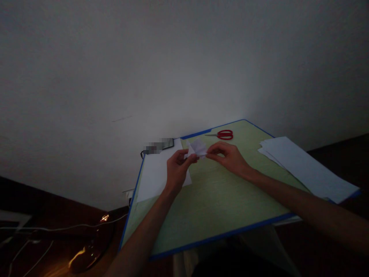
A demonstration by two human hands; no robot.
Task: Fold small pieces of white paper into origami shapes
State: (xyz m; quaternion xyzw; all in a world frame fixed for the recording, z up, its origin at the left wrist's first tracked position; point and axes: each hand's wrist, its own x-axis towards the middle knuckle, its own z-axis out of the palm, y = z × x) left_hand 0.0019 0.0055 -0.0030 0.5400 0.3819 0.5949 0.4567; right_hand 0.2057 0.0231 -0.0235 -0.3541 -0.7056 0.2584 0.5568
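A small piece of folded white paper [197,147] is held up over the table between my two hands. My left hand [178,169] pinches its left and lower side, with the thumb in front. At its right edge, my right hand [226,156] grips the paper between thumb and fingertips. Several creases and pointed flaps show on it, though its exact shape is too dim and small to make out. Just beyond my right hand, red-handled scissors [225,134] lie flat, blades pointing left.
The green tabletop [213,204] has a blue rim. A white sheet [155,173] lies at the left, with a partly blurred phone-like device [168,144] behind it. A stack of white paper [311,169] overhangs the right edge. A wall [184,69] stands behind; a white cable [72,227] runs lower left.
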